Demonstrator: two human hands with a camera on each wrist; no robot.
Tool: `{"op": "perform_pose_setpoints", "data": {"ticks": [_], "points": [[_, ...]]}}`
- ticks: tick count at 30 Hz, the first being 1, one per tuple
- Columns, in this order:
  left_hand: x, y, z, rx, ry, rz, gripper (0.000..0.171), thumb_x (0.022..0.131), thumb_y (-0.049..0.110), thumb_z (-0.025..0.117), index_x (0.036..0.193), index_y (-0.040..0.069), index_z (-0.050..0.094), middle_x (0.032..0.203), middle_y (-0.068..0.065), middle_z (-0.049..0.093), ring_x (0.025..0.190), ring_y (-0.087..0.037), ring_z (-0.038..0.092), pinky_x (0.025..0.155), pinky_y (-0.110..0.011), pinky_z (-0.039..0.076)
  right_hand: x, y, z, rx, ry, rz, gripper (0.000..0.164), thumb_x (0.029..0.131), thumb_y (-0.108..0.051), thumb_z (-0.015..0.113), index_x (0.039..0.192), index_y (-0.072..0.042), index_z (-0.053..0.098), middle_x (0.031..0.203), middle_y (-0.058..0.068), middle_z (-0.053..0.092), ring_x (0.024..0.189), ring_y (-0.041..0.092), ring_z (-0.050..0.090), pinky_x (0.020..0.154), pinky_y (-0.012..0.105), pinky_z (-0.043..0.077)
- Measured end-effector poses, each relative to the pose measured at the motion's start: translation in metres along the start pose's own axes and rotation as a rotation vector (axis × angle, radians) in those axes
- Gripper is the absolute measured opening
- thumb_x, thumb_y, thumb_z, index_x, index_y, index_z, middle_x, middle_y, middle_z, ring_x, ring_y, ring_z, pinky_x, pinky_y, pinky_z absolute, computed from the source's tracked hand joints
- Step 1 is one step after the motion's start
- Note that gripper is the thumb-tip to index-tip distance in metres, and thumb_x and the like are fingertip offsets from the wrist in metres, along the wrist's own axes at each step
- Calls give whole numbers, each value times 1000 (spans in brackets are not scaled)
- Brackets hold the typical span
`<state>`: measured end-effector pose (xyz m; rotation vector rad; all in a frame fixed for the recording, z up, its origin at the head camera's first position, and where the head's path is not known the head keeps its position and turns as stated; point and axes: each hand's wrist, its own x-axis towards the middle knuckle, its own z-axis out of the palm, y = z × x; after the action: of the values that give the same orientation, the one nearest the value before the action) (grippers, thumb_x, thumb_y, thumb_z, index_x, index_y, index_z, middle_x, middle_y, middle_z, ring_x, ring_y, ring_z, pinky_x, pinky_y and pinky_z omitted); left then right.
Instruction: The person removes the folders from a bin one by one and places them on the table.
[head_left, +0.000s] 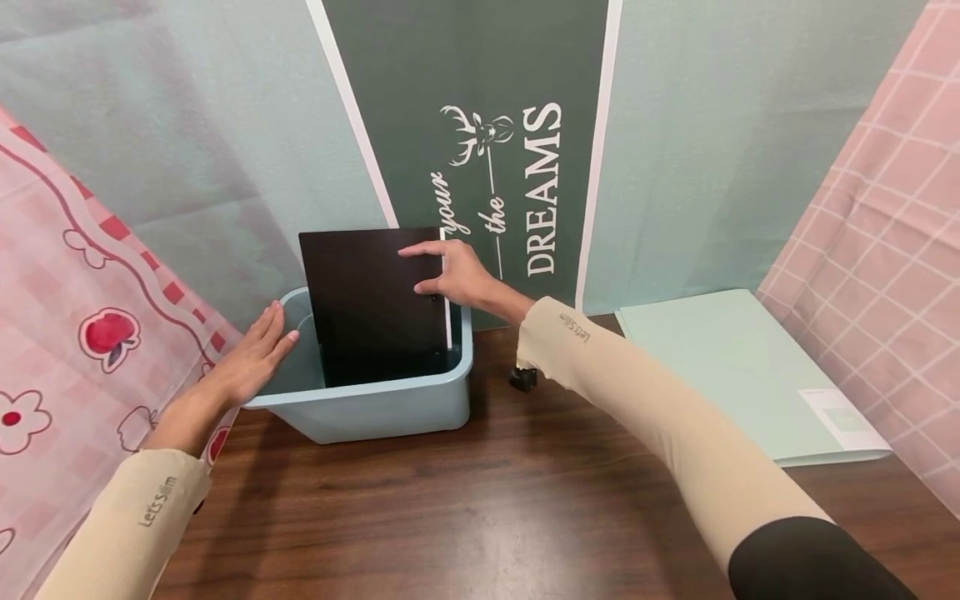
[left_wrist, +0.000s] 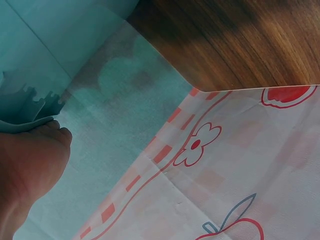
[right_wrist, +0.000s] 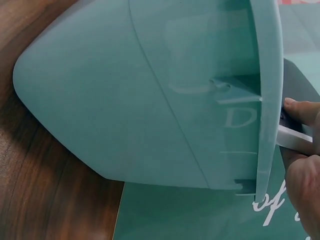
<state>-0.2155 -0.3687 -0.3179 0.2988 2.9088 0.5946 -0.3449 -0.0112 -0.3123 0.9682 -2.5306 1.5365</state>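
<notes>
A light blue plastic bin (head_left: 382, 408) stands on the table against the back cloth. Upright inside it, its top well above the rim, is a black folder (head_left: 367, 292) with a white strip along its right edge. My right hand (head_left: 463, 271) is at that edge, index finger and thumb spread apart over the black cover. The right wrist view shows the white strip (right_wrist: 295, 140) passing between the thumb and the rest of the hand. At the bin's left end my left hand (head_left: 255, 354) rests on the rim, fingers nearly straight. The left wrist view catches fingertips at the rim.
A mint green folder (head_left: 705, 358) with a white label lies on the brown wooden table (head_left: 480, 508) at right. A small black object (head_left: 522, 379) shows below my right wrist. Cloths hang close on three sides: pink left, green printed back, pink grid right.
</notes>
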Motion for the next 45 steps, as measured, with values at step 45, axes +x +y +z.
{"op": "perform_pose_setpoints", "data": {"ticks": [45], "points": [[3,4,-3,15,-23,-15,80,115,49,27,165,6,-19,173,-22,-21,160,-48,-14,124,-71,-6,-25,-13,-65,315,357,-29,61,83,6,87,139,-15,72,138,2,71,115,14,70,101,29,55]]}}
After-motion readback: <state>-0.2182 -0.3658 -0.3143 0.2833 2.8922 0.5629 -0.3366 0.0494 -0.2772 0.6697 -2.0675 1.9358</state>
